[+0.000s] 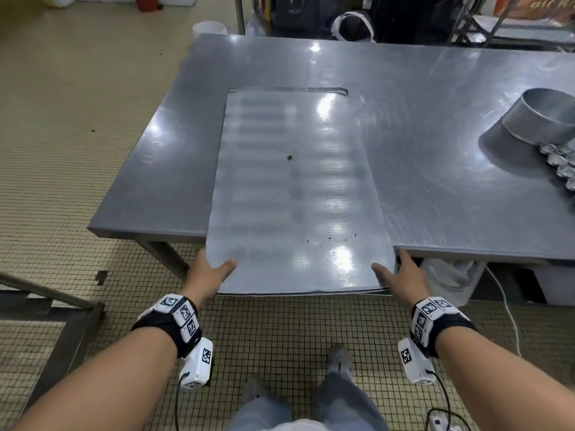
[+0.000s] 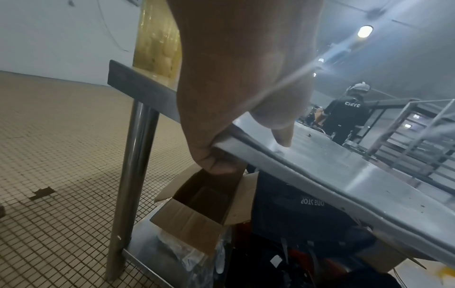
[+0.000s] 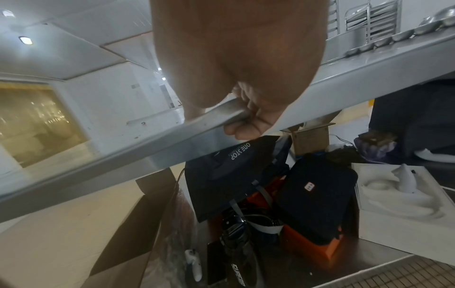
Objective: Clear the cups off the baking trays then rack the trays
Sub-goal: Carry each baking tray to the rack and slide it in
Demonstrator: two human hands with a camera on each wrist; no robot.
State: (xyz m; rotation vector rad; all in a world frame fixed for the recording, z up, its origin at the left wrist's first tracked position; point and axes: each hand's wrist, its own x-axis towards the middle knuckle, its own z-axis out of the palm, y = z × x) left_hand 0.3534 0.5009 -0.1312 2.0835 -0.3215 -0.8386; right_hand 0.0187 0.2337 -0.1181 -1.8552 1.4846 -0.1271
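Observation:
A flat steel baking tray (image 1: pixel 295 197) lies lengthwise on the steel table (image 1: pixel 420 169), its near end overhanging the table's front edge. It carries only a few dark crumbs. My left hand (image 1: pixel 211 272) grips the tray's near left corner, thumb on top and fingers underneath, as the left wrist view shows on the tray (image 2: pixel 320 175). My right hand (image 1: pixel 401 273) grips the near right corner the same way, with the tray's edge (image 3: pixel 172 140) in the right wrist view. Small metal cups (image 1: pixel 560 163) lie in a row at the table's right edge.
A round metal pan (image 1: pixel 541 119) sits beside the cups at the right. Under the table are cardboard boxes (image 2: pixel 197 210), dark bags (image 3: pixel 246 175) and cables. A tray rack (image 2: pixel 418 140) stands beyond the table, with a person (image 2: pixel 347 117) near it. The tiled floor (image 1: pixel 77 119) lies left.

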